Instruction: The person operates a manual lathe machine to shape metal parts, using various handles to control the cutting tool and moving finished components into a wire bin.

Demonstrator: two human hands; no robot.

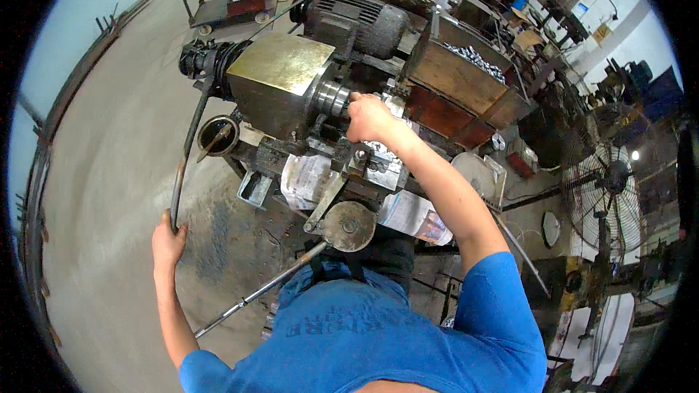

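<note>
My left hand [169, 240] is closed around the lower end of a long dark lever bar [190, 142], which rises to the back end of a lathe-like machine. That machine's headstock has a brass-coloured top plate [280, 62]. A shiny round chuck [332, 99] sticks out from its right side. My right hand [370, 118] is at the chuck's face, with fingers curled together. Whatever those fingers hold, if anything, is hidden. Below the hand lies the machine's slide, partly covered with paper [384, 173]. A round metal disc [349, 226] with a crank arm sits close to my waist.
An open box [455, 76] of small metal parts stands right of the chuck, behind my right forearm. A motor [355, 25] sits behind the headstock. A caged fan [610, 178] stands at the right. A long rod [262, 290] slants down-left from the disc. A trolley [215, 12] is at far left.
</note>
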